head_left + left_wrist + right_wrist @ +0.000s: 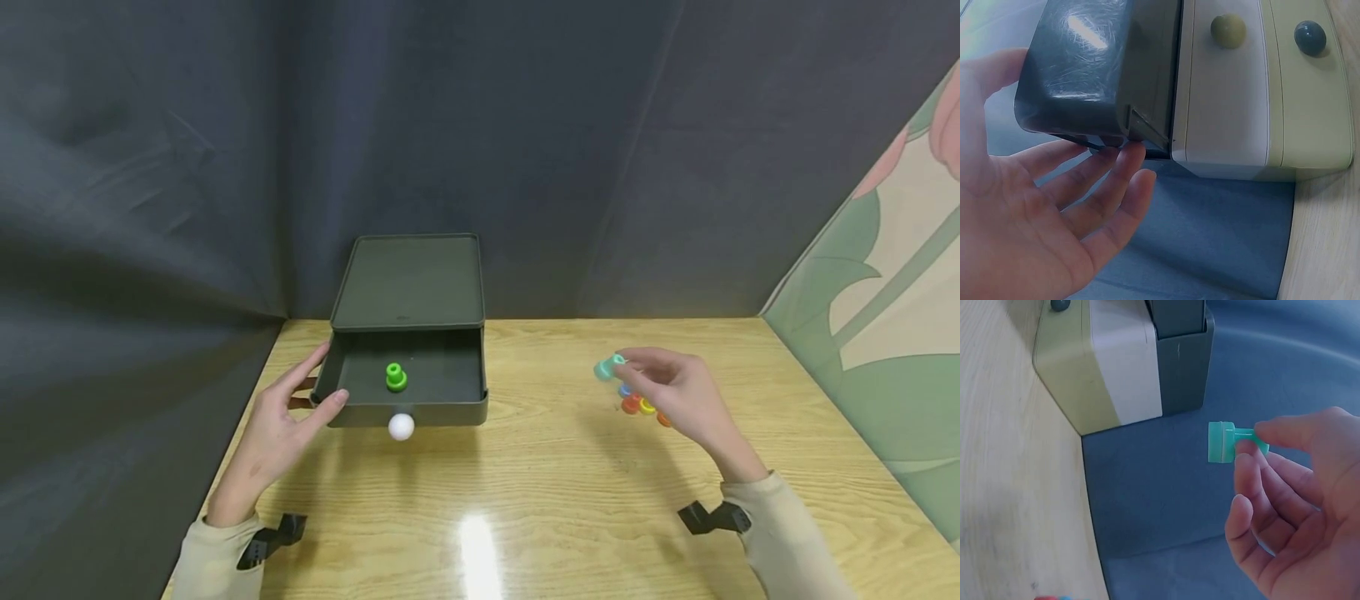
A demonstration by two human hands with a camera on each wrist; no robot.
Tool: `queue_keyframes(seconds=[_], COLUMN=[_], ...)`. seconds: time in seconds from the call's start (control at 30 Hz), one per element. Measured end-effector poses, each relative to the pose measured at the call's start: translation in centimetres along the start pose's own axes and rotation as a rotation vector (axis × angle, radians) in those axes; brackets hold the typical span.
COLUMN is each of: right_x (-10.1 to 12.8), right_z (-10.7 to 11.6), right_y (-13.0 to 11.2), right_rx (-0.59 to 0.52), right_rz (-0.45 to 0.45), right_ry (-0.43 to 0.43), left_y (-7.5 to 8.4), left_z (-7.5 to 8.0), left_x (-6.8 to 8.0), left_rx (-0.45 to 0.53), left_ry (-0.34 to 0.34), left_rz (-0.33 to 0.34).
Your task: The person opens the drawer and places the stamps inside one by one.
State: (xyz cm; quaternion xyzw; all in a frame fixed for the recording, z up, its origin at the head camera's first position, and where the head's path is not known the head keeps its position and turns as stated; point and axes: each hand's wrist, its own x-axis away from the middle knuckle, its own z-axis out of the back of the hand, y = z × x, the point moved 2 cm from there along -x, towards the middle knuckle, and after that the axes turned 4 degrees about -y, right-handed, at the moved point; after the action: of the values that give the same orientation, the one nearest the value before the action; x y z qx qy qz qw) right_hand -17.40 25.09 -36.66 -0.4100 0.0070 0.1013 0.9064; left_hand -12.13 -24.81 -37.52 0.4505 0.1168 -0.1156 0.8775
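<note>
A dark drawer box (pixel 408 283) stands at the back of the wooden table, its drawer (pixel 405 407) pulled out with a white round knob (pixel 401 427). A green peg (pixel 395 377) stands inside the drawer. My left hand (pixel 288 412) rests with straight fingers against the drawer's left front corner (pixel 1094 94); its fingertips (pixel 1132 156) touch the underside edge. My right hand (pixel 667 387) is lifted at the right and pinches a teal peg (pixel 607 367) (pixel 1225 442) between thumb and fingers.
Several small coloured pegs (pixel 637 406), red, yellow, orange and blue, lie on the table under my right hand. A dark curtain (pixel 150 167) closes off the back and left. A patterned panel (pixel 885 292) stands at the right.
</note>
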Motion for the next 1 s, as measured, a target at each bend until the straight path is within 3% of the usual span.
queue_keyframes(seconds=[0.23, 0.5, 0.73, 1.0], right_x=[-0.6, -1.4, -1.7, -2.5], right_z=[-0.2, -0.4, -0.4, -1.3], right_y=[-2.0, -4.3, -5.5, -7.4], right_rx=[-0.041, -0.019, -0.012, -0.053], right_rz=[0.008, 0.095, 0.124, 0.183], right_ry=[-0.03, -0.035, -0.038, -0.061], left_y=[-0.1, -0.2, -0.2, -0.4], left_z=[0.1, 0.1, -0.5, 0.0], left_x=[-0.2, -0.1, -0.4, -0.4], left_rx=[0.002, 0.01, -0.007, -0.011], left_ry=[0.001, -0.017, -0.013, -0.001], left_rz=[-0.016, 0.007, -0.025, -0.021])
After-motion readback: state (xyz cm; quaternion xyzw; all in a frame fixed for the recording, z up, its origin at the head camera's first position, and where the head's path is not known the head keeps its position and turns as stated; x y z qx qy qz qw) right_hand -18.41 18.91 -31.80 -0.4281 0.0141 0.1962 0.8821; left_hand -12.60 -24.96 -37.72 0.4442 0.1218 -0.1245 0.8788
